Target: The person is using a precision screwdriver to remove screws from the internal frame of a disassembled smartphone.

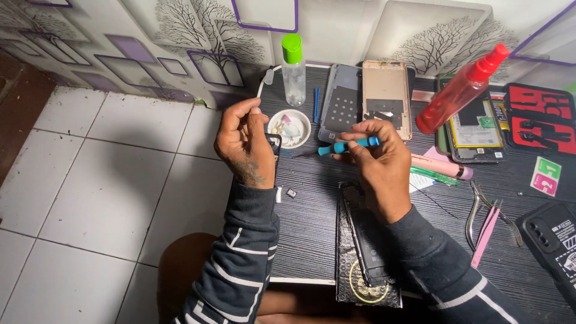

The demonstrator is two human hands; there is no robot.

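Note:
My left hand (243,141) is closed around a small black frame-like part (275,144), held up at the left edge of the dark striped mat (312,222). In my right hand (375,159) I grip a blue-handled screwdriver (345,146) whose tip points left toward that part. Below my right wrist an opened phone (363,234) lies on a bubble-wrap pouch with its battery showing. A small white dish (289,127) of tiny parts sits just behind my hands.
At the back stand a clear bottle with a green cap (293,69), two phone back covers (366,99), a red spray bottle (461,90) and another opened phone (477,129). Pliers and pink tweezers (489,219) lie right, beside a black phone case (552,240). White floor tiles (102,180) spread left.

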